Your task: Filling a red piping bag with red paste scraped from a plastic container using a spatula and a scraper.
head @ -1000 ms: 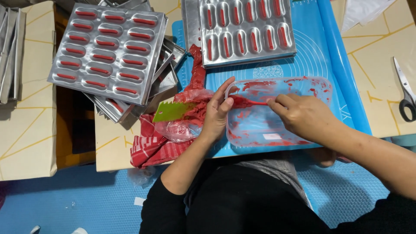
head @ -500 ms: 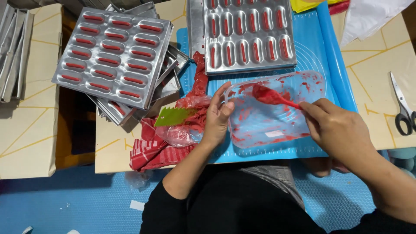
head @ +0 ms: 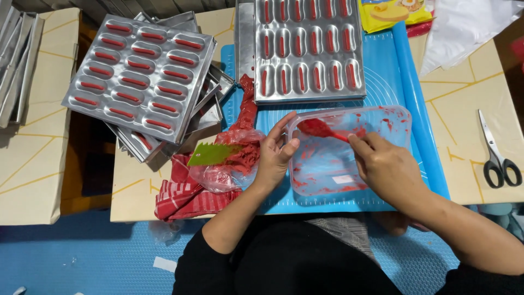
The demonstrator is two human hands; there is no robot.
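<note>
A clear plastic tub (head: 327, 169) smeared with red paste lies on a blue mat (head: 404, 93). My left hand (head: 275, 155) grips the tub's left rim and steadies it. My right hand (head: 385, 166) holds a red spatula (head: 322, 130) whose blade rests inside the tub near its upper left corner. Left of the tub sits a plastic bag of red paste (head: 234, 161) with a green scraper (head: 210, 154) lying on it, over a red striped cloth (head: 183, 199).
A metal mould tray (head: 308, 49) with red strips in oval cavities sits above the tub. Another filled tray (head: 139, 76) tops a stack at the left. Scissors (head: 496, 153) lie at the right. A yellow packet (head: 390, 12) and white plastic (head: 464, 27) are at the top right.
My right hand pulled back to the right, then swung the spatula blade toward the tub's upper left. The left hand stayed on the rim.
</note>
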